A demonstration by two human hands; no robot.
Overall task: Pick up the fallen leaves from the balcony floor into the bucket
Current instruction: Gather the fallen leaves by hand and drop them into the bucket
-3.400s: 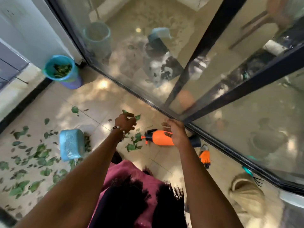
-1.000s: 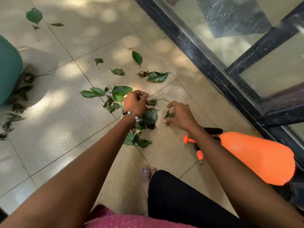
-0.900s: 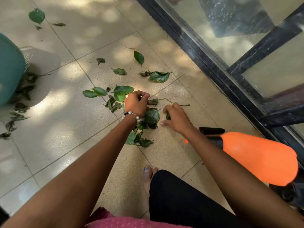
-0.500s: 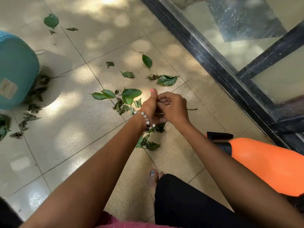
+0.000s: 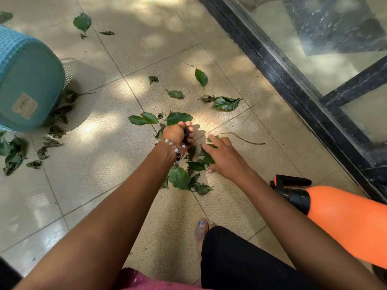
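Note:
Green fallen leaves (image 5: 182, 178) lie scattered on the beige tiled floor (image 5: 100, 170) in front of me. My left hand (image 5: 178, 133), with a bead bracelet at the wrist, grips a small bunch of dark leaves in its fist. Just to its right my right hand (image 5: 222, 155) lies low over the leaf pile, fingers spread and relaxed, fingertips touching leaves. More single leaves (image 5: 227, 103) lie farther out toward the door. The bucket is not in view.
A blue woven basket (image 5: 27, 86) lies on its side at the left, with leaves beside it. An orange spray bottle (image 5: 345, 218) with a black nozzle lies at the right. A black-framed glass door (image 5: 293, 76) runs along the right. My bare foot (image 5: 202, 229) is below the leaf pile.
The view dropped from standing down to the floor. My hands met half a second ago; now the right hand has come away and reaches back onto the leaves while the left keeps its bunch.

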